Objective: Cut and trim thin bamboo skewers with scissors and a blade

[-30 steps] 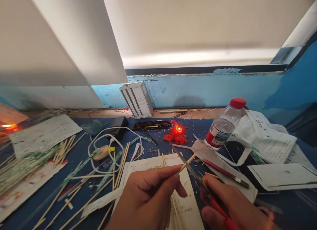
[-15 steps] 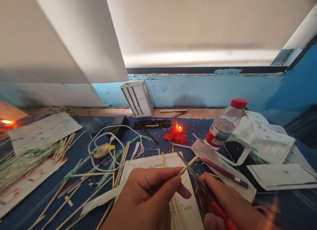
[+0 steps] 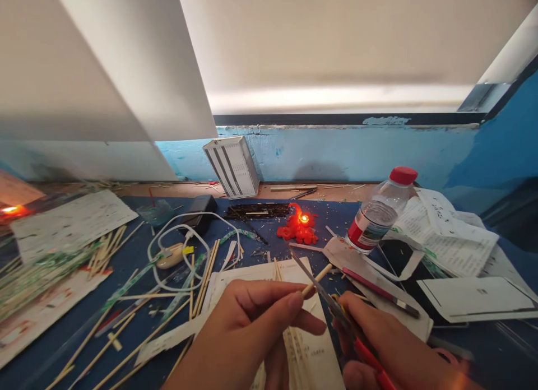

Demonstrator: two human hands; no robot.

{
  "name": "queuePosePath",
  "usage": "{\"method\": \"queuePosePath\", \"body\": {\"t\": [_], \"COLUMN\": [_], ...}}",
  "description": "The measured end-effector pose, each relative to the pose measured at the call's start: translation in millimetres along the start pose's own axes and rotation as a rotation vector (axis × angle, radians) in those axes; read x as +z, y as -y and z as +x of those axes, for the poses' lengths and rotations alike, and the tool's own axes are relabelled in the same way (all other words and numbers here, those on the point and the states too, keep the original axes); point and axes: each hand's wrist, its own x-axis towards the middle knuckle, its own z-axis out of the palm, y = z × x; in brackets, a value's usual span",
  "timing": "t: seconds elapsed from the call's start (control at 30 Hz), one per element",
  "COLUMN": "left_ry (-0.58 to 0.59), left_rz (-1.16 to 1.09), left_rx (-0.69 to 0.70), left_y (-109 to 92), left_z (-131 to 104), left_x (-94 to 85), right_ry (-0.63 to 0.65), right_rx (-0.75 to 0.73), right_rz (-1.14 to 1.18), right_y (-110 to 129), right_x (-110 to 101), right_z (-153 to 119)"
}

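Between the thumb and forefinger of my left hand (image 3: 256, 323), a short pale wooden stick (image 3: 323, 272) is pinched, its free end pointing up and to the right. My right hand (image 3: 378, 328) is wrapped around red-handled scissors (image 3: 365, 353). Their blade (image 3: 335, 307) slants up to the left and crosses the stick just beyond my left fingertips; whether it bites in I cannot tell. Below the hands lies a printed paper booklet (image 3: 321, 345) with thin sticks on it. Past the blade tips, a red wax candle (image 3: 296, 231) burns in a melted lump.
A water bottle (image 3: 374, 216) stands at right beside crumpled papers (image 3: 454, 233) and a maroon pen-like tool (image 3: 378, 289). Wooden sticks and a white cable (image 3: 155, 272) clutter the left. A striped box (image 3: 233, 168) leans by the blue wall. Another flame (image 3: 12, 209) glows far left.
The stick and scissors have shifted very slightly; a little more of the stick lies flat across the blade. Both hands keep their hold, and the view has moved a touch.
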Motion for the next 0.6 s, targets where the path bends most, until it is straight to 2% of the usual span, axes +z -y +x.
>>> {"method": "queuePosePath", "body": {"t": [0.07, 0.17, 0.37, 0.5, 0.6], "left_ry": [-0.06, -0.09, -0.058, -0.079, 0.01], "left_rz": [0.02, 0.056, 0.114, -0.003, -0.082], "left_rx": [0.018, 0.041, 0.028, 0.022, -0.036], "left_y": [-3, -7, -9, -3, 0], "left_z": [-1, -3, -5, 0, 4], "left_x": [1.9, 6.5, 9.3, 5.2, 0.9], "right_ry": [-0.001, -0.007, 0.007, 0.032, 0.031], "right_rx": [0.007, 0.016, 0.004, 0.013, 0.01], "right_rz": [0.021, 0.017, 0.007, -0.041, -0.036], "right_y": [-1, 2, 12, 9, 1], "right_x": [-1, -1, 1, 1, 1], "right_z": [0, 0, 1, 3, 3]}}
